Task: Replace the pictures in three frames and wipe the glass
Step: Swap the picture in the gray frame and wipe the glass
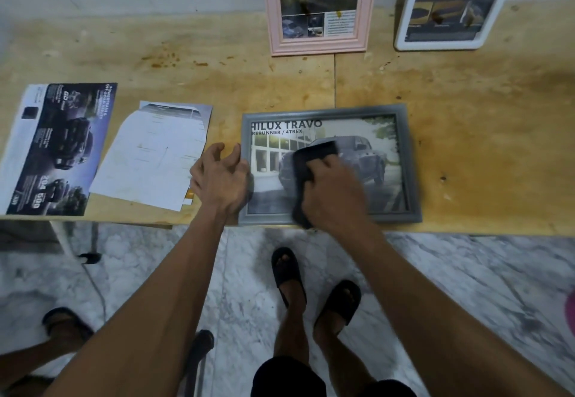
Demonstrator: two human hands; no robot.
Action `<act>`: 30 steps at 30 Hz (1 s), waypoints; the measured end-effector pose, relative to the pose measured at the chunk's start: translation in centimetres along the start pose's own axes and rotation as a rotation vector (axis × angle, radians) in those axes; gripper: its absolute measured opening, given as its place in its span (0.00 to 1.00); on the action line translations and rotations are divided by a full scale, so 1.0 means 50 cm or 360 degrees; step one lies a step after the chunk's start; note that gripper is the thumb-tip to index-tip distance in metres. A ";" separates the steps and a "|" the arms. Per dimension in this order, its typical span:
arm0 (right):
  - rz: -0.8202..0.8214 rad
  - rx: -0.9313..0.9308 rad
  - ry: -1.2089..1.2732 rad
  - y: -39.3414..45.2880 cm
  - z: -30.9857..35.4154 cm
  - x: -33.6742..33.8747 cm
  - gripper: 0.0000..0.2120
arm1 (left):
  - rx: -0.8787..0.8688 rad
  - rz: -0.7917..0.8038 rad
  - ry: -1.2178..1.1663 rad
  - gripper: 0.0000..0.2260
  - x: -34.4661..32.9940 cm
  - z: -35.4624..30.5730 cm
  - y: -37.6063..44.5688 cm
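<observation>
A grey picture frame (410,160) lies flat near the table's front edge, showing a truck picture under its glass. My right hand (334,192) presses a dark cloth (306,163) onto the glass. My left hand (221,175) rests with spread fingers on the frame's left edge. A pink frame (319,46) and a white frame (441,43) lean against the wall at the back, each with a car picture inside.
Two loose printed pages lie on the wooden table (466,101) to the left: a dark car brochure page (59,147) and a pale page (155,153), back side up. My sandalled feet (311,281) stand on the marble floor below. Another person's foot (62,325) shows at lower left.
</observation>
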State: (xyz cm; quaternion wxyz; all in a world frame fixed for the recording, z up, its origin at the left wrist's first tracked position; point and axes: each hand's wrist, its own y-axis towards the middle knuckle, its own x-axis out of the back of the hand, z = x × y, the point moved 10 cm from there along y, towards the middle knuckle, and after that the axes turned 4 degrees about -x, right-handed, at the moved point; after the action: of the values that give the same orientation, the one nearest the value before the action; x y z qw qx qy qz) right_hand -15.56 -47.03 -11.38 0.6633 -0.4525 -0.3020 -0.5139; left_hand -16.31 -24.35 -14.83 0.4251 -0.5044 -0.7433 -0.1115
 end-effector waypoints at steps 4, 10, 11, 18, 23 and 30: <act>0.0182 0.0365 0.0086 -0.041 0.138 -0.081 0.13 | 0.0121 -0.0006 -0.0075 0.23 0.012 0.000 0.006; 0.0214 0.0450 -0.0012 -0.071 0.124 -0.071 0.15 | -0.0001 -0.0080 0.0030 0.20 0.008 -0.006 0.004; 0.0227 0.0433 -0.0035 -0.070 0.108 -0.063 0.15 | -0.0043 -0.0095 0.0066 0.19 0.005 -0.009 0.002; 0.0163 0.0045 -0.0233 -0.047 -0.073 0.030 0.15 | -0.0134 -0.0153 0.0159 0.27 -0.026 0.025 0.014; 0.0088 -0.0073 -0.0311 -0.035 -0.167 0.086 0.13 | -0.0315 -0.0223 0.0361 0.22 -0.026 -0.004 -0.004; 0.0103 -0.0201 0.0050 -0.027 -0.238 0.144 0.15 | -0.0438 -0.0173 0.0578 0.22 -0.048 0.006 0.016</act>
State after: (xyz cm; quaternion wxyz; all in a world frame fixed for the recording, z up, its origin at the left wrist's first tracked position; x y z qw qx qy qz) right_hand -15.52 -60.91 -9.63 0.6542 -0.4949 -0.2438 -0.5173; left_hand -15.47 -25.35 -17.03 0.4725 -0.4886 -0.6583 -0.3235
